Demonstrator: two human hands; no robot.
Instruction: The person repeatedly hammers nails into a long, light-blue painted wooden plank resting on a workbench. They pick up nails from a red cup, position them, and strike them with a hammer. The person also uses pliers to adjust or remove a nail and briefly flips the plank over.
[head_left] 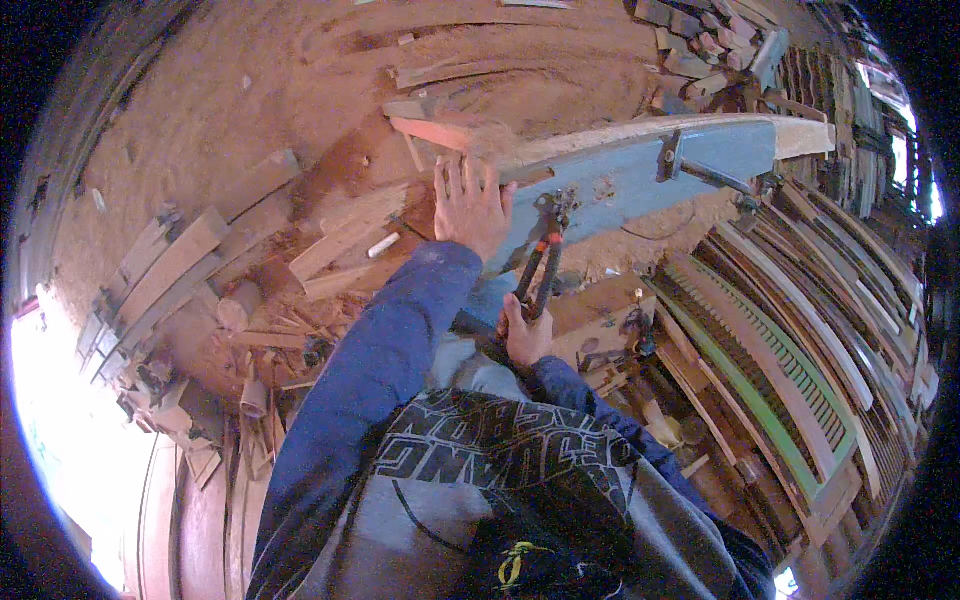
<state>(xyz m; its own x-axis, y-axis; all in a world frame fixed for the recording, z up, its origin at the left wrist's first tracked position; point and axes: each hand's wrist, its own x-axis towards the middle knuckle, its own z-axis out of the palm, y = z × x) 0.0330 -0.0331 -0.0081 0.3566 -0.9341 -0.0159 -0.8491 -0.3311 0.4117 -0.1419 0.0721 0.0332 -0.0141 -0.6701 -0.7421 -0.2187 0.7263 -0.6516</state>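
My left hand (472, 207) lies flat, fingers stretched out, at the left end of a long blue-painted wooden beam (640, 180), with nothing in its grasp. Closed around the handles of long black pliers with orange marks (545, 265) is my right hand (528, 335). The pliers point away from me, and their dark jaws are over the beam's blue face near small holes or scars. Whether the jaws grip anything is too small to tell. A metal bar clamp (715, 175) sits across the beam further right.
Offcuts and boards (170, 265) lie on the sawdust-covered floor (300, 90) at left. Closer to the left hand is a small white cylinder (383, 245). A green slatted wooden panel (755, 375) leans among stacked planks at right. More scrap blocks (690, 60) are piled at the far right.
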